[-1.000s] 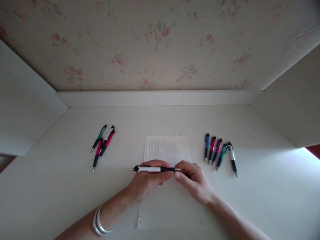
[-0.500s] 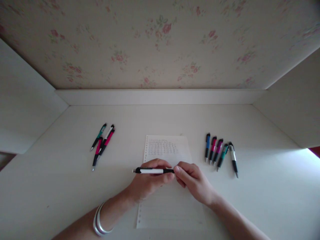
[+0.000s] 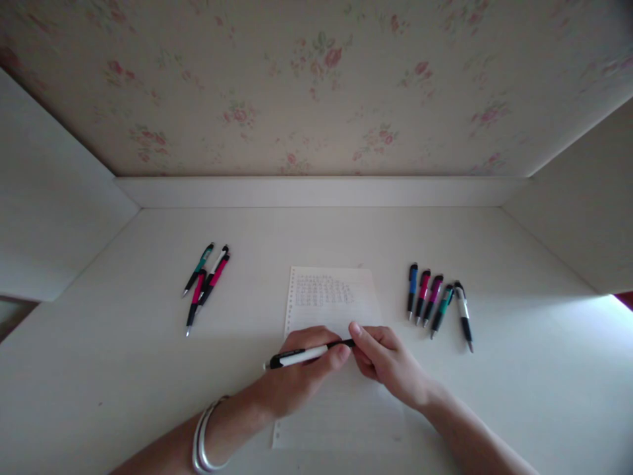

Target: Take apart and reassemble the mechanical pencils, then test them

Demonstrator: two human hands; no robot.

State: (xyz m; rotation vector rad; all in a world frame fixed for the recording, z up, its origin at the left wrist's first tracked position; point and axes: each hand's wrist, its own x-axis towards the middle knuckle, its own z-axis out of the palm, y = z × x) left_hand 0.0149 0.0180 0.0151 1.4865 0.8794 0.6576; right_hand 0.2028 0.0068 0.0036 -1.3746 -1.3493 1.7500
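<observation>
A white and black ballpoint pen lies across my left hand, its black grip between thumb and fingers. The clip end points left and slightly down, over the back of the hand. My right hand is closed around the tip end of this same pen, and its fingertips hide the point. Both hands are above a sheet of punched lined paper, covering its middle. Several rows of small handwriting fill the top of the sheet.
At the left lie several pens: a green pen, a white pen and two pink ones, some overlapping. On the right, a row holds a blue pen, pink, purple and green pens, and a white pen. A white ledge borders the desk's back.
The pen has tilted, its clip end dropping lower while the tip end stays between my hands. My right thumb has shifted up slightly along the tip.
</observation>
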